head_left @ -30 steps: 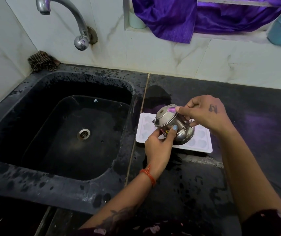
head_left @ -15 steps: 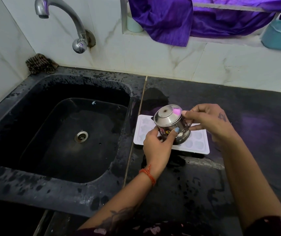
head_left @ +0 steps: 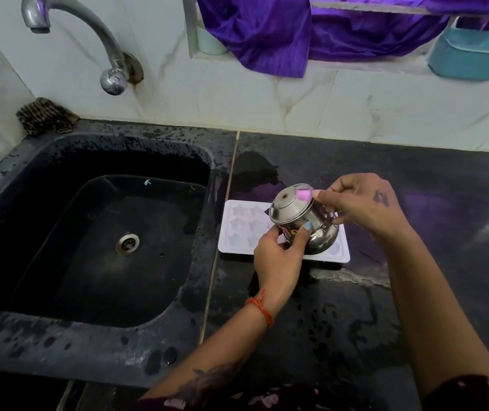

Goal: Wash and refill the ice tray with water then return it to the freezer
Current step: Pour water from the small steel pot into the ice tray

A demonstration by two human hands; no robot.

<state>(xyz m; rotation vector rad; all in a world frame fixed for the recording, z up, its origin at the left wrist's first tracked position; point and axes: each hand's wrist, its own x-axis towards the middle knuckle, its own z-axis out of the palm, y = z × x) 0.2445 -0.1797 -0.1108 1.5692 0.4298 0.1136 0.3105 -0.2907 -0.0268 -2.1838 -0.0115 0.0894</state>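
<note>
Compared with a second ago, I have the steel pot (head_left: 302, 221) tipped further over, its base now facing up and toward the sink (head_left: 95, 232), its mouth angled down over the right half of the ice tray (head_left: 237, 226). Between the earlier frames and this one the pot swings slightly but stays over the same end of the tray. I judge this to be the refill step: water is being poured from the pot into the moulds. No stream is visible, so I cannot confirm how much has gone in.

Grip state: my left hand (head_left: 279, 256) holds the pot from below, thumb curled onto its side wall. My right hand (head_left: 362, 203) pinches the pot's upper edge, fingers curled round it. Both hands are closed on the pot; neither touches the tray.

Tray position: it lies flat on the black surface (head_left: 415, 292), just beside the sink's right rim, moulds facing up. Its long axis runs left to right across the view, roughly parallel to the back wall. Star-shaped cavities show on the uncovered left half; the right half is hidden by the pot.

The tap (head_left: 68, 28) is not running. The freezer is not in view.
</note>
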